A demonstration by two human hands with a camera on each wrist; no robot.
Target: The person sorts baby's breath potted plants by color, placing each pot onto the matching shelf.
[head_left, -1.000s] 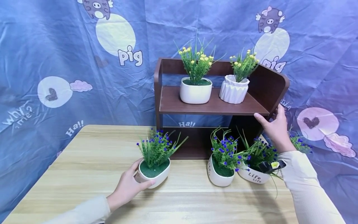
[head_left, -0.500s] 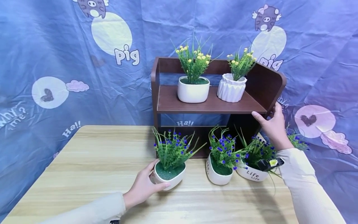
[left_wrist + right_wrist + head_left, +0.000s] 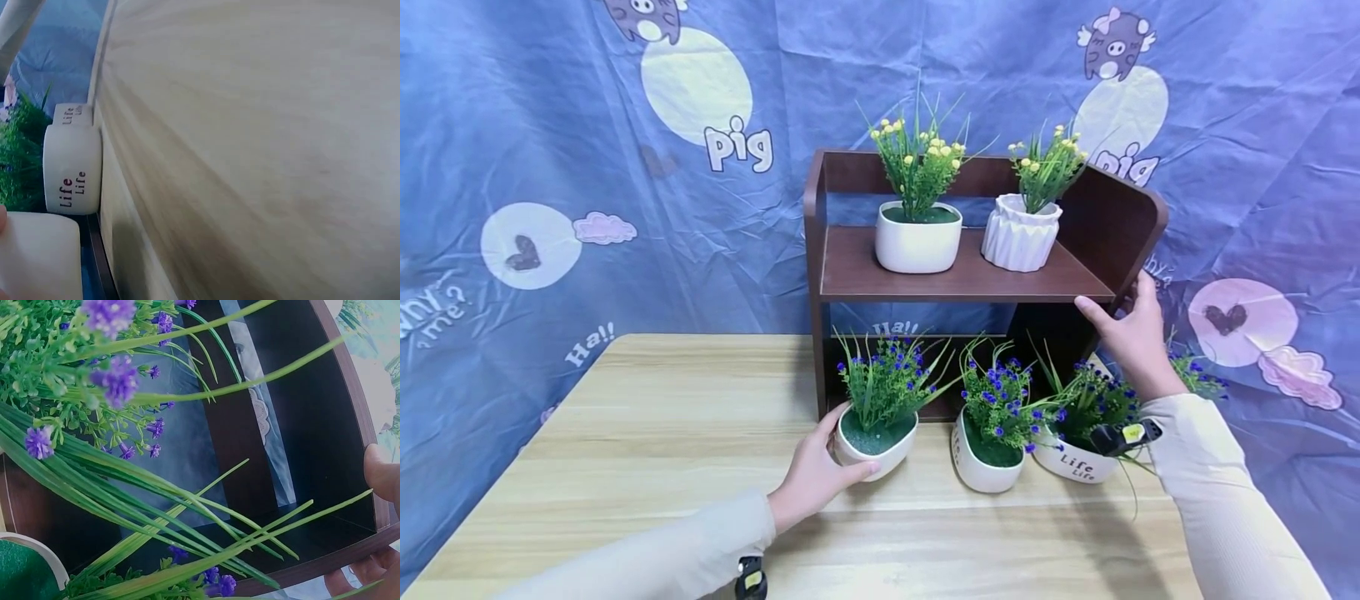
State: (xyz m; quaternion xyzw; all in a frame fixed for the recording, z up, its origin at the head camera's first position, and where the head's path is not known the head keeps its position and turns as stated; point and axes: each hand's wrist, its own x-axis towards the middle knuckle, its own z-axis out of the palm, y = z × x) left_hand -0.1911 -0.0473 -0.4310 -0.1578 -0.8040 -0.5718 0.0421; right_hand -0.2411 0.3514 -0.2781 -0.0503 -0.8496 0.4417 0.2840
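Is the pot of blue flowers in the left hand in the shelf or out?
Out. The left hand holds the pot in front of the shelf, over the table.

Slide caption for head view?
Left grip on a blue-flowered potted plant, right grip on a brown shelf at its right side.

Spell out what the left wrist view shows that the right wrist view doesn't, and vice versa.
Only the left wrist view: the "Life" lettering on two white pots, a wide stretch of wooden tabletop, and the pale pot gripped by the left hand.

Only the right wrist view: the right hand holding the shelf, and the shelf's inside.

Both: blue-violet flowers, greenery, blue backdrop, and dark shelf, just a strip in the left wrist view.
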